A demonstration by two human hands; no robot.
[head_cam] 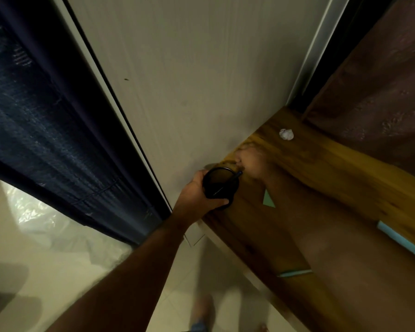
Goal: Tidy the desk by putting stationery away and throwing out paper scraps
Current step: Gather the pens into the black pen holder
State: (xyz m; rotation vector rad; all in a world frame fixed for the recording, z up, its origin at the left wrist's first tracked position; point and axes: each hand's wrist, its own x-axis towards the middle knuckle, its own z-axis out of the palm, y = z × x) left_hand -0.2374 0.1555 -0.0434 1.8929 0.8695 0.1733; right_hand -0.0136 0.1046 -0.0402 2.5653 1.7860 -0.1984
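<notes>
Left hand [197, 190]: wraps cup [221, 188], pen [228, 183] inside
Right hand [252, 164]: blurred; grip unclear
Cup: light, rigid (tippy); hold sides
Paper [286, 134]: 1 o'clock; soft

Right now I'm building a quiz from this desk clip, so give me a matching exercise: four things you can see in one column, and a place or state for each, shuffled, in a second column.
Things:
1. black pen cup
2. crumpled paper ball
3. green paper triangle
4. right hand

Places or states:
A. lying alone near the desk's far end
B. blurred, just beyond the cup's rim
C. gripped by the left hand at the desk's corner
D. flat on the wood, right of the cup

Pairs: 1-C, 2-A, 3-D, 4-B
</notes>
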